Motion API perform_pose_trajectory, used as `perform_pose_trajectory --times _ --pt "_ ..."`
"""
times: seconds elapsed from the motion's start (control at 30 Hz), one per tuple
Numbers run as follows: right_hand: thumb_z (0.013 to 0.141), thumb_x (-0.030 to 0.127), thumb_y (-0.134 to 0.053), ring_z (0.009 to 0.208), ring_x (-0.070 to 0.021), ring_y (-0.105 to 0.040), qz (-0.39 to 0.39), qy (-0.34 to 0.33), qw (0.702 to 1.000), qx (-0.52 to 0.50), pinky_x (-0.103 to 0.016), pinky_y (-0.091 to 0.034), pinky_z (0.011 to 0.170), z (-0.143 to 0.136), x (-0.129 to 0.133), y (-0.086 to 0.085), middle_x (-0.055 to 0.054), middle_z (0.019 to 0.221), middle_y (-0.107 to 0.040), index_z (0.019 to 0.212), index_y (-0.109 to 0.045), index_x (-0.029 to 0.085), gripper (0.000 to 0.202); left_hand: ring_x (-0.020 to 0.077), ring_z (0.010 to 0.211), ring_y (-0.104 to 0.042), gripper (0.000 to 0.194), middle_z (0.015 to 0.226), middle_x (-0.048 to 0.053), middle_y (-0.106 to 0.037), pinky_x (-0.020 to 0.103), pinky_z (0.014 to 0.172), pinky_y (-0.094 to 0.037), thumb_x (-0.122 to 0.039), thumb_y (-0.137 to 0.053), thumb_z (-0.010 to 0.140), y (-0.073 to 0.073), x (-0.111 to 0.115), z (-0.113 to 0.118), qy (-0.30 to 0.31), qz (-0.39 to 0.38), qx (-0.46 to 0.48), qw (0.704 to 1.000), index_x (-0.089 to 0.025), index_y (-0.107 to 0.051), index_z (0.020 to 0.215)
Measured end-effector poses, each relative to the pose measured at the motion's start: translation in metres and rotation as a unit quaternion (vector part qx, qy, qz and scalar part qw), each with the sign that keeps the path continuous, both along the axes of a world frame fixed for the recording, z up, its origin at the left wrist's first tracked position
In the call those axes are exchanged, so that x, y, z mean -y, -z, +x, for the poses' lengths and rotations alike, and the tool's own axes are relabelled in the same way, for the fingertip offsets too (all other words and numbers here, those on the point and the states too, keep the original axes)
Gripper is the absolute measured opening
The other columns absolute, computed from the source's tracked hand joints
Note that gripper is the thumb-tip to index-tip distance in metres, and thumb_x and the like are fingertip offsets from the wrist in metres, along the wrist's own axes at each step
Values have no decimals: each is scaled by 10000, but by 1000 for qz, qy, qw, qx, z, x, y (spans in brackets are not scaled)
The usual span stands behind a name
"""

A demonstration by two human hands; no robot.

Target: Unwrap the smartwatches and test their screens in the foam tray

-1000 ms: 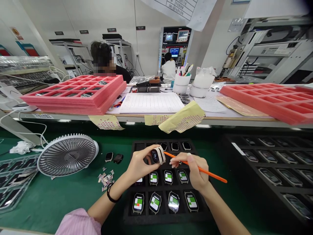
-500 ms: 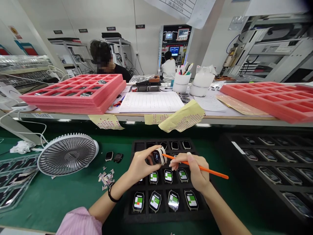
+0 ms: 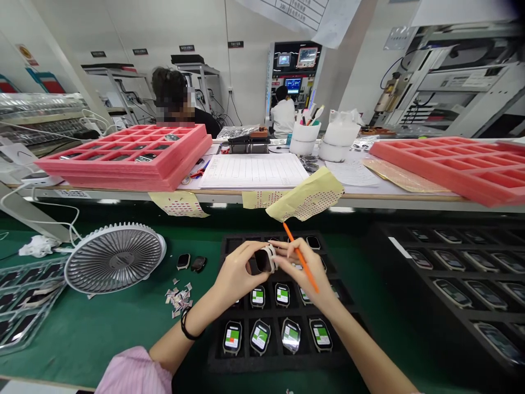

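My left hand point(image 3: 235, 271) pinches a smartwatch body point(image 3: 263, 261) without a strap between thumb and fingers, its dark screen tilted to the left. At the watch's right side are the fingertips of my right hand point(image 3: 309, 268), with thumb and finger touching or nearly touching its edge. An orange stick point(image 3: 301, 257) lies across the right hand's fingers, slanting up and to the left, its upper end free of the watch. Below both hands sits a black foam tray point(image 3: 283, 364) holding several watches, many with green and white screens lit, such as the front watch point(image 3: 260, 337).
Left of the tray are two loose watches point(image 3: 183, 261), small paper scraps point(image 3: 179, 299) and a round fan point(image 3: 118, 260). Another black tray point(image 3: 414, 284) of watches stands at right. A shelf edge point(image 3: 229, 198) with pink foam trays point(image 3: 135, 175) runs behind. Two people sit beyond.
The orange stick has swung from pointing at the watch to slanting upward, away from it. My right fingers have moved in to the watch's side. Its lit screen has gone dark.
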State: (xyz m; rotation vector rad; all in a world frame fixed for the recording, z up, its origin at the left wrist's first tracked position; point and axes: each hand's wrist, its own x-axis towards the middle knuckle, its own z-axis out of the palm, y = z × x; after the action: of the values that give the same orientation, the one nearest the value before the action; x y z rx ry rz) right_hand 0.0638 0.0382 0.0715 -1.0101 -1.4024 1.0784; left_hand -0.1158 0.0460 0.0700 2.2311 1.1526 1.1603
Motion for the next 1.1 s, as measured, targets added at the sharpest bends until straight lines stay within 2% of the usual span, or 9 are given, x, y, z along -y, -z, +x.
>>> perform_pose_trajectory --times 0.07,0.17,0.3,0.47,0.6,0.77,0.93,1.03,1.1 --pt "699 344 -777 849 -210 -683 -25 -43 999 -14 -349 -544 768 -7 -1 4 -93 1135 -671 736 -377 232 418 141 708 -632 434 1079 75 -654 223 537 -528 -102 -639 709 1 1 0 5 7 -3 1000 -200 -593 1130" --pt "720 360 -756 775 -179 -676 -53 -71 994 -68 -314 -532 700 -11 -3 7 -79 1087 -667 735 -342 234 434 151 748 -644 441 1090 80 -656 215 526 -530 -164 -675 747 2 2 1 14 0 10 1000 -200 -560 1170" --pt "750 345 -737 816 -186 -674 -76 -100 983 -137 -311 -511 699 -7 -5 5 -58 1047 -670 741 -345 229 409 151 735 -655 461 1057 70 -670 209 515 -537 -252 -733 738 -2 4 2 18 -29 33 999 -199 -559 1162" --pt "803 386 -684 944 -220 -649 -95 -90 982 -137 -357 -516 785 -3 -4 0 -45 1052 -674 736 -388 225 344 143 722 -654 467 1006 45 -680 199 525 -542 -228 -745 718 -8 5 2 19 -65 49 997 -201 -568 1150" --pt "828 378 -657 1029 -251 -620 -87 -88 981 -152 -354 -530 730 1 -6 -1 -53 1069 -671 732 -397 232 314 154 771 -654 462 991 46 -675 198 550 -552 -249 -743 715 -9 3 -1 11 -98 85 991 -195 -564 1138" --pt "828 365 -660 1048 -252 -618 -63 -58 989 -122 -351 -515 770 5 -8 2 -57 1067 -675 722 -395 227 317 145 744 -626 463 946 40 -658 220 565 -560 -297 -729 729 -9 0 -4 -10 -112 107 988 -199 -555 1146" --pt "839 375 -636 1037 -243 -621 -35 -59 994 -89 -343 -501 771 3 -11 4 -60 1046 -676 733 -386 232 308 141 773 -615 435 991 49 -640 216 588 -543 -255 -688 758 -7 -2 -6 -20 -96 114 989 -198 -529 1158" --pt "823 396 -634 991 -234 -624 2 -41 999 -23 -323 -482 745 0 -23 14 -66 1007 -669 730 -370 236 323 158 831 -620 414 1053 64 -624 225 608 -530 -231 -648 773 1 -8 -15 -22 -109 93 989 -198 -506 1160" --pt "808 422 -623 872 -213 -630 13 -52 998 36 -309 -473 690 -3 -36 27 -57 948 -656 728 -365 237 327 171 834 -624 401 1057 60 -629 259 651 -528 -232 -645 769 12 -13 -26 -14 -133 32 990 -203 -509 1145"
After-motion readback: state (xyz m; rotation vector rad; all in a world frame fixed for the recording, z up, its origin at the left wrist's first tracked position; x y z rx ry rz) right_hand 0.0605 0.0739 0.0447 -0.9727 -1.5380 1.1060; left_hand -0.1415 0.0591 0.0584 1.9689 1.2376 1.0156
